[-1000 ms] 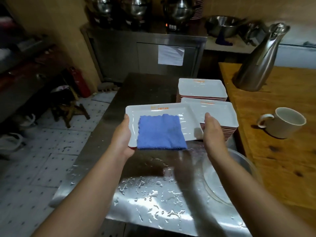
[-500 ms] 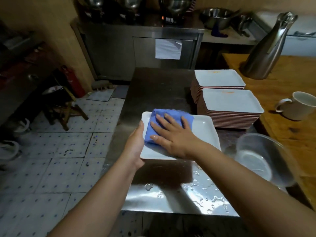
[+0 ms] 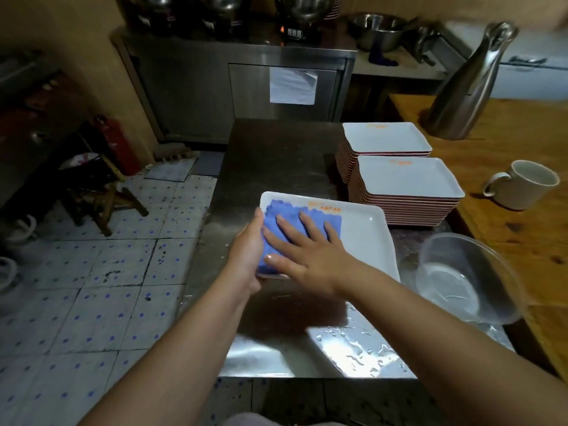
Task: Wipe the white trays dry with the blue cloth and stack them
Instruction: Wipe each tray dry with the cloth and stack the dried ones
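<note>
Wiping the held tray; its dry half lies to my right.

My right hand (image 3: 310,256) lies flat, fingers spread, pressing the blue cloth (image 3: 302,224) on the left half of the white tray (image 3: 365,238), whose long axis runs left to right. My left hand (image 3: 247,250) grips its left edge above the desk (image 3: 276,155). Two tray stacks (image 3: 408,182) sit beyond; the clear bowl (image 3: 467,278) seems to hold water.

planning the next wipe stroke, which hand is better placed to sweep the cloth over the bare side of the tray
Right. The right hand already lies flat on the blue cloth, while the left hand grips the tray edge to steady it.
</note>
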